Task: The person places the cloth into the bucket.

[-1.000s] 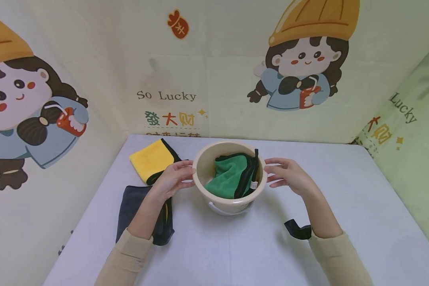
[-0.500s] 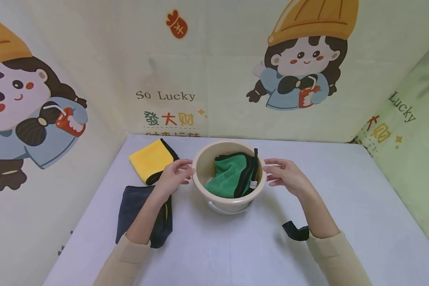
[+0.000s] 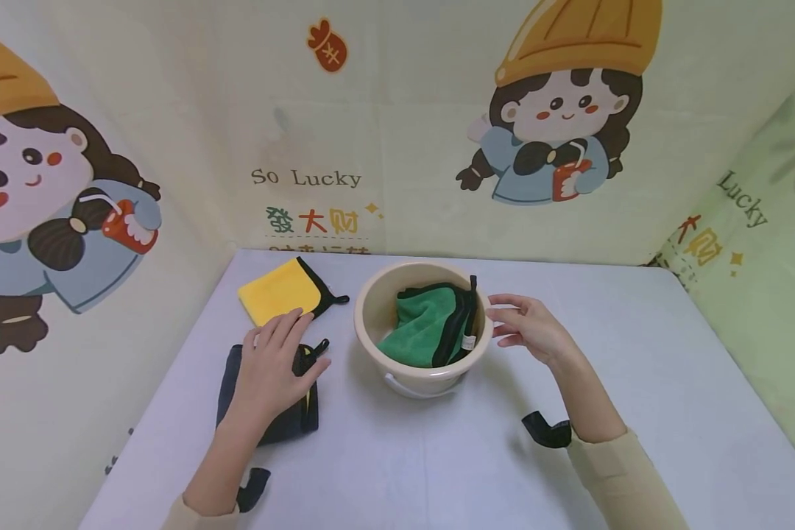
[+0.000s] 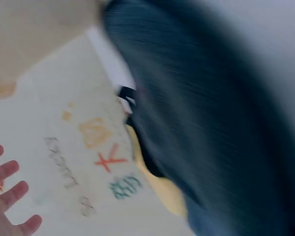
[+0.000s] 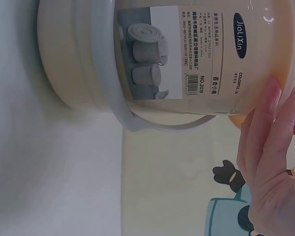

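Observation:
A cream plastic bucket (image 3: 371,324) stands mid-table with a green cloth (image 3: 420,327) edged in black inside it. My right hand (image 3: 526,327) is open, its straight fingers against the bucket's right rim; the right wrist view shows the fingers (image 5: 263,142) beside the labelled bucket wall (image 5: 187,54). My left hand (image 3: 271,364) lies open with spread fingers over a dark grey cloth (image 3: 235,383) left of the bucket. In the blurred left wrist view the dark grey cloth (image 4: 206,123) fills the frame and fingertips (image 4: 7,196) show at the lower left.
A yellow cloth (image 3: 280,292) with black trim lies behind the grey one. The pale table (image 3: 437,456) is boxed in by cartoon-printed walls at the back (image 3: 397,132) and both sides. Black wrist straps (image 3: 546,430) hang under my forearms.
My left hand has left the bucket's left side and moved down-left onto the dark grey cloth. The right hand and the bucket have stayed where they were.

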The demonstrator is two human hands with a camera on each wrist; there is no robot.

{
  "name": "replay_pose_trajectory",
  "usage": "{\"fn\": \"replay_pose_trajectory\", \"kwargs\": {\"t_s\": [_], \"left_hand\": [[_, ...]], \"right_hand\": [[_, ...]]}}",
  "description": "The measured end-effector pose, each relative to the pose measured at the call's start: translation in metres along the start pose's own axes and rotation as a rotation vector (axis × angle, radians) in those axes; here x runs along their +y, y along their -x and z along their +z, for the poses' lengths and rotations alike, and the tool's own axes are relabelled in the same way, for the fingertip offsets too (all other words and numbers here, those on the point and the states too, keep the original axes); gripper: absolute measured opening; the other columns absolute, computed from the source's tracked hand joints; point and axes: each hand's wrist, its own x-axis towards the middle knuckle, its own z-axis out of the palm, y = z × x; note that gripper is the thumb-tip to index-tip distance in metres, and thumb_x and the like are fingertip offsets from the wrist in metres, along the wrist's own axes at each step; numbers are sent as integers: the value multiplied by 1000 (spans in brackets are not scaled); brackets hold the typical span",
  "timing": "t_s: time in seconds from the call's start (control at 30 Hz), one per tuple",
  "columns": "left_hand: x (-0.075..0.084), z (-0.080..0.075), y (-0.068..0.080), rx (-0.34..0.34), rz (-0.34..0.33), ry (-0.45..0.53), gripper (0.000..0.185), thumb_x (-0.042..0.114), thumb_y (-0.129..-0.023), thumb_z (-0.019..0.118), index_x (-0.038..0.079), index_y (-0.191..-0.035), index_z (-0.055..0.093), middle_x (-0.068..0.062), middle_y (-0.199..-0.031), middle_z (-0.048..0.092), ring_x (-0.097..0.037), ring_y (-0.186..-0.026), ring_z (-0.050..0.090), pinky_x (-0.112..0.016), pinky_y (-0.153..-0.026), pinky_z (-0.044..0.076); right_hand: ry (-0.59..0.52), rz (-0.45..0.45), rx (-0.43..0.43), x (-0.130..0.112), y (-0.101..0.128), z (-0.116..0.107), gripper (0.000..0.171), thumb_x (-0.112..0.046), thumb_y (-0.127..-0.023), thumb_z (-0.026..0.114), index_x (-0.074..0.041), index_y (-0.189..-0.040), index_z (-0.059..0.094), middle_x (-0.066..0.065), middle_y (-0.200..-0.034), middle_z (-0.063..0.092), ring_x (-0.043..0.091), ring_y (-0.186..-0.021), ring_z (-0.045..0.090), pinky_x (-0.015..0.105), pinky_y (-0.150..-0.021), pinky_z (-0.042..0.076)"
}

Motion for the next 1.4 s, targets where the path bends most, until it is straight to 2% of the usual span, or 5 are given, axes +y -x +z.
{"fn": "replay_pose_trajectory", "kwargs": {"t_s": [0.13,0.3,0.63,1.1,1.4], "left_hand": [[-16,3,20,2,21,-70,81,50,-68,65,13,-136,40,-10,-140,37,-32,-126,32,-60,-98,23],[-33,7,40,-73,-4,-123,91,58,-64,65,19,-139,33,-8,-144,31,-34,-130,26,-62,-102,17],[-47,24,69,-204,-2,-120,93,67,-62,64,20,-137,34,-8,-145,31,-34,-131,24,-64,-102,12],[-53,31,76,-382,-7,-140,91,63,-57,69,14,-131,47,-14,-133,46,-36,-121,38,-65,-99,20],[-52,35,76,-355,18,-142,79,54,-62,71,12,-127,51,-15,-127,51,-34,-113,43,-62,-100,22]], "right_hand": [[1,0,6,1,1,-1,54,-17,-89,59,7,-132,36,0,-85,65,12,-66,64,22,-57,54],[-5,1,3,1,0,0,54,-16,-89,59,7,-132,37,-1,-84,65,12,-66,64,22,-57,54],[1,-7,-5,1,-1,1,52,-15,-89,58,8,-131,37,-1,-84,65,12,-66,64,22,-57,54],[4,-13,-9,3,-3,0,51,-15,-89,57,7,-130,38,-1,-84,65,13,-67,65,21,-56,54],[17,-18,-5,3,-3,0,50,-16,-89,58,6,-130,38,0,-85,65,14,-68,65,22,-57,54]]}}
